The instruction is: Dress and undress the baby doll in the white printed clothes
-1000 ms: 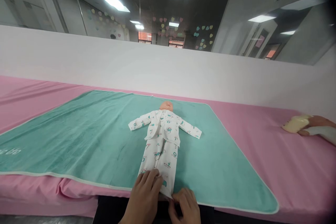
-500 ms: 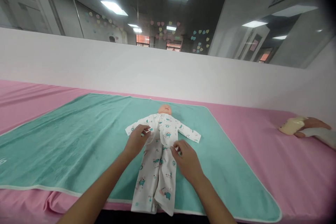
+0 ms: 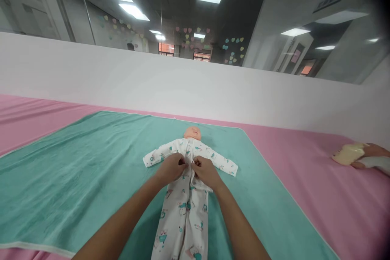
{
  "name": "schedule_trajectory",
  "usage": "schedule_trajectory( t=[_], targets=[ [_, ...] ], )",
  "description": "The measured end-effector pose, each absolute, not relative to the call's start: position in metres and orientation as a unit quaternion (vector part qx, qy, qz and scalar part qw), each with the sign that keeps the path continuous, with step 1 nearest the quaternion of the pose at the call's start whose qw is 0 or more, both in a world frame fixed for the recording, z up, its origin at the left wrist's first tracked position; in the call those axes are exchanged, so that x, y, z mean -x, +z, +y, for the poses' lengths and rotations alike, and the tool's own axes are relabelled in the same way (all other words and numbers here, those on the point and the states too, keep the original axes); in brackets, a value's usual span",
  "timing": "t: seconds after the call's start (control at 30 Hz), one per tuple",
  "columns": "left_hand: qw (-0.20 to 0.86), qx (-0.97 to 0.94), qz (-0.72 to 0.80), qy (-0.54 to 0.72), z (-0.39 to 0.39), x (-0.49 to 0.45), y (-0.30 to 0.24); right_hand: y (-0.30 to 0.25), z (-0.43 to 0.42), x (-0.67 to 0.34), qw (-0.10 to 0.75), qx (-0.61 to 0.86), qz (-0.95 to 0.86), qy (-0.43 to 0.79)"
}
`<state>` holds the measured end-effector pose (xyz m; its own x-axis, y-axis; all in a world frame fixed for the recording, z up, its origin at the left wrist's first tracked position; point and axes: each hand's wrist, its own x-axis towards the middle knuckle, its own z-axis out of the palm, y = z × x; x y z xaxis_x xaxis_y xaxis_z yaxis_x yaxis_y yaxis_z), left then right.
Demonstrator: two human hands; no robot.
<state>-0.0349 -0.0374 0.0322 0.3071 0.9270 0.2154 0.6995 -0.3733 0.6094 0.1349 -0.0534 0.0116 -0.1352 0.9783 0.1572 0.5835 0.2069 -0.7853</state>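
A baby doll [image 3: 192,133] lies face up on a teal blanket [image 3: 91,162], dressed in a white printed sleepsuit [image 3: 185,207] with its sleeves spread wide. My left hand [image 3: 172,167] and my right hand [image 3: 205,170] meet over the doll's chest. Each pinches one edge of the suit's front opening, fingers closed on the cloth. Both forearms reach in from the bottom of the view, one on each side of the suit's legs.
The blanket covers a long pink padded surface [image 3: 304,183] backed by a low white wall [image 3: 213,89]. At the far right another person's hand [image 3: 370,156] rests on the pink surface holding a cream-coloured object [image 3: 347,154].
My hands left the foot end of the sleepsuit, moved up along it, and came together at the doll's chest, closing on the front edges.
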Motion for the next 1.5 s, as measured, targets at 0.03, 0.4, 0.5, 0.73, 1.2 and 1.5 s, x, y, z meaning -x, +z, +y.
schedule_trajectory(
  t=[0.03, 0.4, 0.5, 0.73, 1.2, 1.5],
  targets=[
    [0.201, -0.783, 0.518, 0.281, -0.037, 0.033, 0.031, 0.008, -0.053, -0.137, 0.364, 0.544, -0.678, 0.335],
    [0.476, -0.681, 0.445, 0.334, -0.036, 0.037, 0.049, -0.001, -0.056, -0.138, 0.459, 0.466, -0.618, 0.435],
    [0.545, -0.627, 0.43, 0.353, -0.035, 0.028, 0.044, -0.002, -0.057, -0.14, 0.468, 0.471, -0.605, 0.438],
    [0.624, -0.555, 0.398, 0.38, -0.031, 0.031, 0.02, -0.003, -0.057, -0.131, 0.425, 0.501, -0.654, 0.374],
    [0.595, -0.588, 0.376, 0.398, -0.037, 0.032, 0.011, -0.005, -0.059, -0.132, 0.432, 0.46, -0.658, 0.411],
    [0.585, -0.593, 0.353, 0.427, -0.041, 0.031, 0.006, -0.012, -0.055, -0.135, 0.442, 0.469, -0.643, 0.414]
  ],
)
